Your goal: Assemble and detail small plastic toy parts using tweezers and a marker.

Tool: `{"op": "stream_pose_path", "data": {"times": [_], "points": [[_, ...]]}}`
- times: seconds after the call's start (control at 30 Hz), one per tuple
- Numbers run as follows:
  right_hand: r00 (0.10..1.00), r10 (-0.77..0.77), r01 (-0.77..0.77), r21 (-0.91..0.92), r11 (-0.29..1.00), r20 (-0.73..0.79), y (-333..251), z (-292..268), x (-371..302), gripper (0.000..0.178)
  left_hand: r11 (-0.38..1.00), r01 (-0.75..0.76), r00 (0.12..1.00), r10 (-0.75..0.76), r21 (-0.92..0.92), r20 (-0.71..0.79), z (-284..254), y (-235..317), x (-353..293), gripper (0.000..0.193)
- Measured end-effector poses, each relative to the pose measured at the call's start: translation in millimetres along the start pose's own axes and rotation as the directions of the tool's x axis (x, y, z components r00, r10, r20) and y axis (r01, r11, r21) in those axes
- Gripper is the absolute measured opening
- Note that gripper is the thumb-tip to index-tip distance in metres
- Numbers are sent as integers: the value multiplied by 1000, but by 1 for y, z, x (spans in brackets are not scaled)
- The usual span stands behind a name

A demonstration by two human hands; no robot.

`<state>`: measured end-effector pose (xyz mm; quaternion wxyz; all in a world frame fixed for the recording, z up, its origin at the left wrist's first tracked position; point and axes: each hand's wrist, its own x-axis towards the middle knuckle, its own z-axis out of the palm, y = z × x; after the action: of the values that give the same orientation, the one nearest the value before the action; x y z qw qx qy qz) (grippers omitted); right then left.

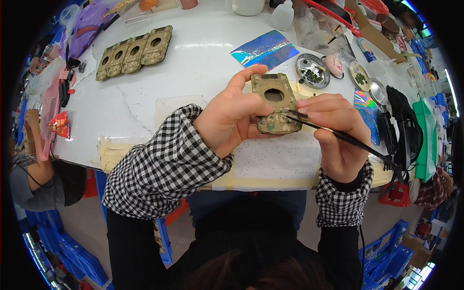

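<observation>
My left hand [232, 111] is closed round a camouflage toy tank hull [284, 116] with a round hole in its top. Black tweezers [343, 137] sit between the fingers of my right hand [340, 128], their tips touching the hull's camouflage surface below the hole. Whether the tips pinch a small piece is too fine to tell. To the right of the hull, a round metal tin [325, 83] holds small dark green bits. Several matching hulls [131, 54] stand in a row at the far left of the table.
A shiny holographic sheet [265, 50] lies beyond my hands. A second round dish [355, 72] holds green bits beside a metal lid [378, 92]. Speckled white paper [275, 162] lies at the near edge. A white squeeze bottle [282, 16] stands at the back; a green tray [425, 140] is far right.
</observation>
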<state>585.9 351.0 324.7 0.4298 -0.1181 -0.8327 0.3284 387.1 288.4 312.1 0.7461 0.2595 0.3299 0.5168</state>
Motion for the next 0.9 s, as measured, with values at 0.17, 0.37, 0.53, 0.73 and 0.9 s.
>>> {"op": "stream_pose_path", "data": {"times": [0.17,0.37,0.53,0.73,0.9], "points": [[1000,-3,3,-7,1000,0,0,0,0,19,1000,1,1000,-1,3,4,-1,-1,1,68],[1000,-7,7,-9,1000,-2,1,0,0,19,1000,2,1000,-3,9,1,0,0,1,69],[1000,8,-8,29,1000,-16,0,1,0,18,1000,-3,1000,3,6,5,-2,-1,1,69],[997,71,-65,163,984,-28,0,0,-3,16,1000,10,1000,-10,4,-10,0,0,0,71],[996,86,-75,230,970,-37,0,1,-4,17,1000,26,1000,-27,6,4,-2,0,1,72]]}}
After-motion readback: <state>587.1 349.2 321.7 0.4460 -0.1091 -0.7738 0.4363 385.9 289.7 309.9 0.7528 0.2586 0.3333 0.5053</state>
